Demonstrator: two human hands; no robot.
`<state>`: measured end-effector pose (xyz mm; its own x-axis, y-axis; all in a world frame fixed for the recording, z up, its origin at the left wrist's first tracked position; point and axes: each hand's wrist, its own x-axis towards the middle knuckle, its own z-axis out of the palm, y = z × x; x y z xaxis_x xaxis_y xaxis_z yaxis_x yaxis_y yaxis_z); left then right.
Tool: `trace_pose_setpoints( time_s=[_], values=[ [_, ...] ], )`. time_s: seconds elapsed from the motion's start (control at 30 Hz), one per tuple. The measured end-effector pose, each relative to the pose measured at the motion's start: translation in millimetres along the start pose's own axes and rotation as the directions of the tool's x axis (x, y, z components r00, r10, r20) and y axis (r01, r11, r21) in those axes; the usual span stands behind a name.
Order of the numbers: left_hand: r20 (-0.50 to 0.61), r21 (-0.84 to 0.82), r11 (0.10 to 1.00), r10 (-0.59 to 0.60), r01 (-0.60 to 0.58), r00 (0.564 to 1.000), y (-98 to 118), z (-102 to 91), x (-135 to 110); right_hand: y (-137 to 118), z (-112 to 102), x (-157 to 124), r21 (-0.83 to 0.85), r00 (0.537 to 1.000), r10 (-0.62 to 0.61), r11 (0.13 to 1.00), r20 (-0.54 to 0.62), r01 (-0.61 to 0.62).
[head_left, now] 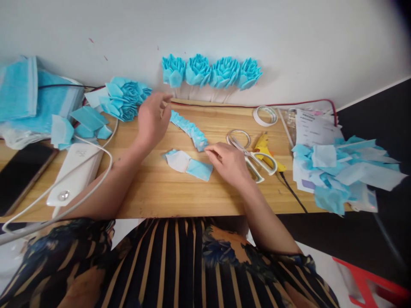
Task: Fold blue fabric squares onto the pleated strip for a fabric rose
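- Black-and-tan striped, flower-printed clothing [180, 261] fills the foreground, below a pale wood-grained bench [173, 199].
- Mid-bench lies a narrow, tightly pleated strip of bright blue, fabric-like material [190, 128], the hub for the clock directions here.
- At 4 o'clock, the right hand [228, 164] pinches the strip's near end in its fingertips. At 10 o'clock, the left hand [154, 116] is half curled beside the far end; whether it grips cannot be told.
- A slipping pinch could let the pleats fan open; a hard tug could tear such thin-looking stuff.
- White-handled metal scissors [268, 164], just beyond the right hand, touch or nearly touch a yellow, gun-shaped tool [263, 145]; an elbow catching its black cord [293, 191] could drag it.
- Ragged pale-blue scraps [334, 164], heaped at 3 o'clock, overhang the front edge; a brushing sleeve could spill them.
- At 6 o'clock, a loose white-and-blue piece [199, 169] lies flat.
- Toward 12, four layered, crisp-petalled blue flowers [199, 70] stand in a row; at 10, more ruffled blooms [123, 100] cluster.
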<state>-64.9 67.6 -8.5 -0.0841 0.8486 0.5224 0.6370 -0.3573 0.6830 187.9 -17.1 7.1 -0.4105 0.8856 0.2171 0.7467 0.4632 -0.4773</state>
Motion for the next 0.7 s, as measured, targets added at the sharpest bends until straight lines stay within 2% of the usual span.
trace_pose_setpoints(
  time_s=[0.03,0.1,0.17,0.23,0.37,0.43,0.5,0.57,0.63,0.7],
  values=[
    [0.052,-0.019,1.000,-0.002,0.003,0.999,10.1,-1.7,-1.1,-0.6,0.6,-3.8,0.002,1.000,-0.006,1.000,0.023,0.006],
    [0.248,-0.066,0.997,-0.032,0.050,0.968,29.5,-5.6,-5.0,-1.6,2.9,-8.4,0.010,0.998,-0.027,1.000,0.063,0.027],
    [0.427,-0.046,0.999,-0.002,0.024,0.904,46.0,-12.4,-11.8,-2.6,6.4,-9.9,0.018,0.994,-0.058,0.998,0.094,0.057],
    [0.569,-0.018,0.998,0.056,-0.056,0.820,57.6,-23.1,-21.7,-3.4,10.7,-9.6,0.013,0.988,-0.086,0.996,0.125,0.085],
    [0.724,-0.067,0.987,0.150,-0.149,0.673,60.5,-48.0,-47.8,-3.1,19.3,-8.5,-0.003,0.978,-0.116,0.993,0.173,0.118],
    [0.756,-0.056,0.972,0.191,-0.229,0.627,51.6,-54.8,-60.3,-1.9,22.0,-8.6,0.010,0.979,-0.113,0.994,0.172,0.113],
    [0.757,0.009,0.950,0.198,-0.313,0.623,39.2,-55.7,-70.0,-0.3,22.9,-9.3,0.040,0.983,-0.097,0.995,0.157,0.091],
    [0.751,0.043,0.946,0.183,-0.323,0.635,28.8,-53.6,-75.5,1.2,21.8,-10.6,0.096,0.989,-0.059,0.994,0.134,0.046],
    [0.685,0.069,0.965,0.139,-0.254,0.715,24.8,-51.8,-76.6,2.1,19.2,-12.5,0.195,0.994,-0.008,0.981,0.109,-0.014],
    [0.553,0.022,0.998,0.034,-0.055,0.833,28.6,-51.8,-73.8,2.2,16.4,-14.7,0.317,0.993,0.025,0.946,0.113,-0.060]
  ],
)
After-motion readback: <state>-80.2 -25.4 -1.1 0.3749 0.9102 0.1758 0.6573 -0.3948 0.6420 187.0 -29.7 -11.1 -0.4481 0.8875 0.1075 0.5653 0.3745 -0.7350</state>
